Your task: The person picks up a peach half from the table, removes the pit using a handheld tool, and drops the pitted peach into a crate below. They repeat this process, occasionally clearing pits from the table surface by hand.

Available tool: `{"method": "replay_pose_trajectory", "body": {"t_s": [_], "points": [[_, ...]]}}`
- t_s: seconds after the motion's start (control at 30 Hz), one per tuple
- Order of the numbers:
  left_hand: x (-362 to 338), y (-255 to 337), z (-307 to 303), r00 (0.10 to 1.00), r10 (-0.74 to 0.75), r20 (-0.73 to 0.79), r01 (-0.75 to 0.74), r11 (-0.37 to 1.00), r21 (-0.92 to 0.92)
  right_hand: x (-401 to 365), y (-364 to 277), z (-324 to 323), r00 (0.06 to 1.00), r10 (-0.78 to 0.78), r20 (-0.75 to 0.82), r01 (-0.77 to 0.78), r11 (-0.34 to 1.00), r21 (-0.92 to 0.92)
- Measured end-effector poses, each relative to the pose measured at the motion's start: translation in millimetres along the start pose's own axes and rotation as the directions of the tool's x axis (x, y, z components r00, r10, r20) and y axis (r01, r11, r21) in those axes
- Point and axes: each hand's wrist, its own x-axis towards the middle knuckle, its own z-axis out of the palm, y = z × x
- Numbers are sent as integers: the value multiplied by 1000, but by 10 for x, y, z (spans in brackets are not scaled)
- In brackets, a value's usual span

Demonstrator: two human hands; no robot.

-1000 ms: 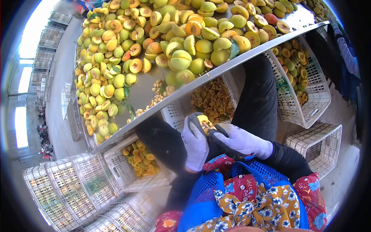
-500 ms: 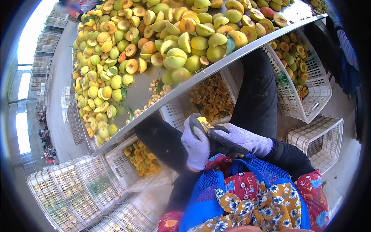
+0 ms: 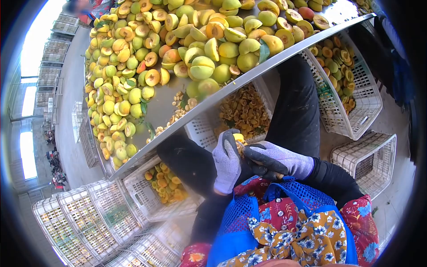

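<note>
Peach sits in your left hand, over your lap, just below the tabletop edge. That grip is closed around it. Your right hand is curled shut against the fruit, and I cannot tell what it holds. Hold the peach steady and work slowly, fingers clear. Gloves hide the cut and the stone.

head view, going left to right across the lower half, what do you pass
stacked white crates → crate of yellow fruit halves → left hand gripping a yellow fruit → right hand → empty white crate
</note>
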Motion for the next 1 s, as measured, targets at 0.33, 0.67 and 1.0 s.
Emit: {"method": "replay_pose_trajectory", "body": {"t_s": [0.33, 0.67, 1.0], "points": [[-34, -192, -21, 980, -115, 162, 147, 968, -202, -7, 148, -49, 986, 45, 159, -122, 844, 523], [45, -189, 42, 964, 64, 256, 57, 897, -439, -10, 323, -29, 894, 18, 448, -448, 15, 894], [100, -216, -28, 923, 231, 309, -89, 907, -412, -2, 293, -37, 874, 1, 485, -485, -7, 874]]}}
